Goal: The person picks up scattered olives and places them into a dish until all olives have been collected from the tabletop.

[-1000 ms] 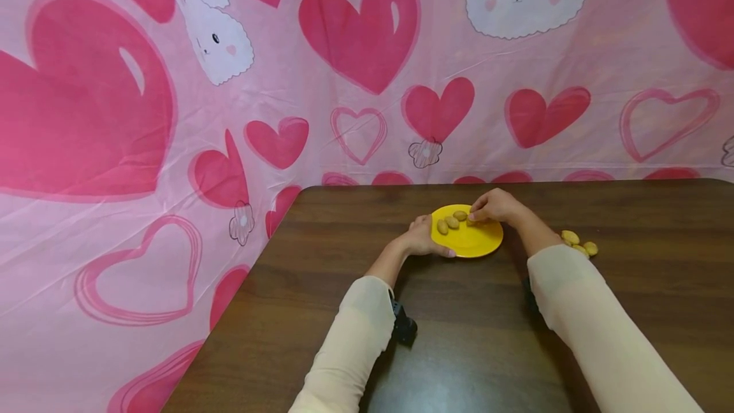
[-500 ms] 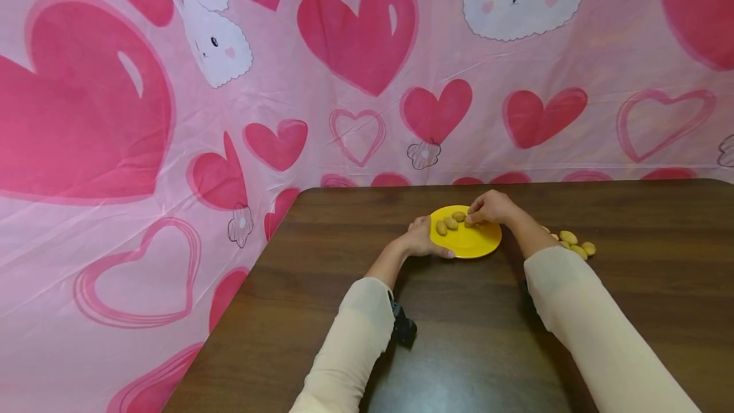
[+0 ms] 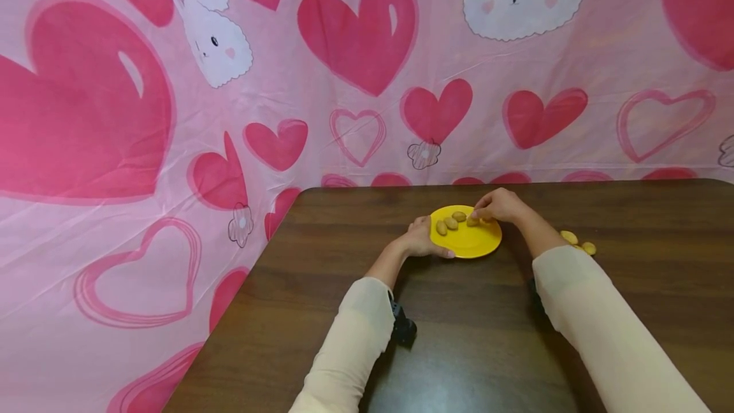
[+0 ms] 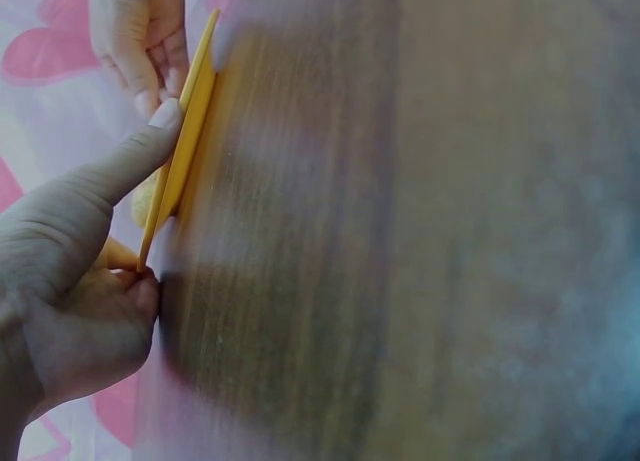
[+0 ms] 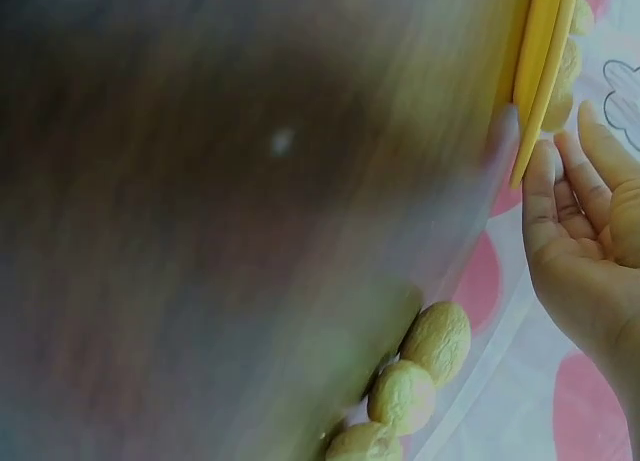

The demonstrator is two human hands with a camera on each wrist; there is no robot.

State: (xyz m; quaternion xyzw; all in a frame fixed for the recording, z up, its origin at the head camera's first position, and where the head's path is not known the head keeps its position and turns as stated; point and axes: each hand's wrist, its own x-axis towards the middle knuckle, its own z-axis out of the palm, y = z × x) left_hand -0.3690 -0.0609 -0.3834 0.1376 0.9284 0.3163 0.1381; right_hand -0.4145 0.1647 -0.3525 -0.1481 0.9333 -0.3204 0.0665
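Observation:
A yellow plate [image 3: 471, 245] lies near the far side of the table, with several small potatoes [image 3: 451, 224] along its back left part. At its left edge my left hand [image 3: 423, 238] grips the rim, the thumb over the near edge. My right hand [image 3: 500, 205] is over the plate's back right edge, fingertips right at one potato [image 3: 472, 221]. In the right wrist view, the right fingers [image 5: 541, 196] are loosely extended and stand apart from the thumb, nothing between them.
More potatoes [image 3: 569, 237] lie on the brown wooden table [image 3: 459, 311] to the right, partly hidden behind the right forearm. A pink cloth [image 3: 367, 50] printed with hearts hangs behind the table and along its left side.
My right hand has drawn back slightly to the right, letting go of the potato, which now shows more fully on the plate. The left hand and plate have stayed put.

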